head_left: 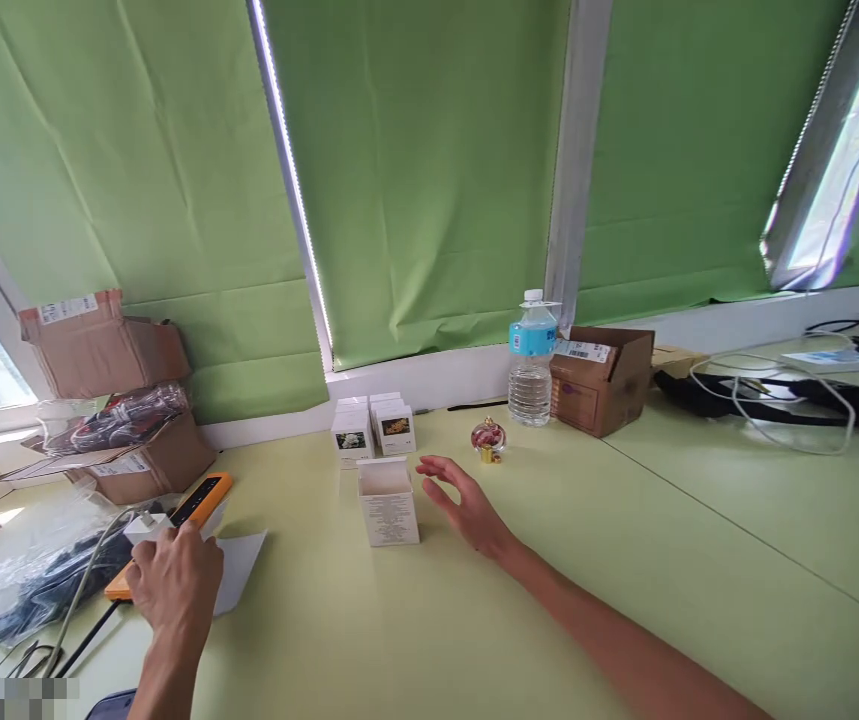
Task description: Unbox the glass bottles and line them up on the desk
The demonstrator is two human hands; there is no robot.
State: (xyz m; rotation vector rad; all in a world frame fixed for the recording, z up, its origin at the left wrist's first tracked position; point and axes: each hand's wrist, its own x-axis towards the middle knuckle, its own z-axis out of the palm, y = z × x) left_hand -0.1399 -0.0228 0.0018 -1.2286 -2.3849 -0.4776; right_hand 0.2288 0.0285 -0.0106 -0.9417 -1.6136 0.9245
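Note:
My right hand (466,505) hovers open over the pale green table (519,600), fingers spread, just right of an open white carton (388,503). Beyond its fingertips stands a small round glass perfume bottle (487,438) with red patterning and a gold base. Several white boxes with flower pictures (373,428) are grouped behind the carton. My left hand (174,578) is curled over an orange power strip (189,515) with a black top, and a white plug (148,526) sits just past its fingers. A white paper sheet (241,570) lies beside that hand.
A water bottle (532,365) and a cardboard box (601,380) stand along the back edge. Right of them lie a black strap (774,398) and white cable (774,410). Stacked cardboard boxes (103,345) and a plastic bag with dark contents (46,570) are at left.

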